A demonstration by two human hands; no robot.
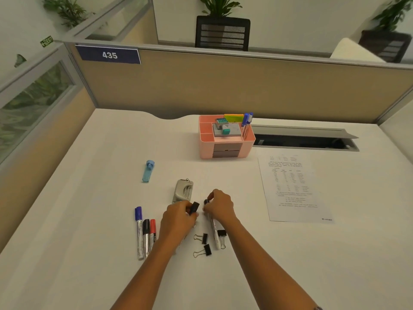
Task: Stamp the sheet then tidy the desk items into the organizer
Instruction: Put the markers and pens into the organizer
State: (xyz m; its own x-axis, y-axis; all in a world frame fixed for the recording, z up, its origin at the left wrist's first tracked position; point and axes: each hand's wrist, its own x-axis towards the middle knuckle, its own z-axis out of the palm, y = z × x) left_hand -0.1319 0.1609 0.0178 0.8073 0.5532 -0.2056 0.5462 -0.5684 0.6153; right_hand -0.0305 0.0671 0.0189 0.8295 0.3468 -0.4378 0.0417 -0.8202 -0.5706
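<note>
My left hand (178, 217) is closed on a black binder clip (194, 208) lifted just off the desk. My right hand (220, 205) pinches the black cap end of a white marker (215, 233) that lies on the desk. Three more binder clips (204, 250) lie below the hands. A grey hole punch (183, 190) sits just behind my left hand. Three markers, blue, black and red (145, 233), lie to the left. The pink organizer (225, 136) stands at the back, holding a stamp, sticky notes and blue pens. The printed sheet (293, 186) lies at the right.
A light blue tube-like item (147, 171) lies left of the punch. An open cable tray (304, 138) runs along the back right of the desk. A beige partition (223, 83) closes the far side, with a chair behind it.
</note>
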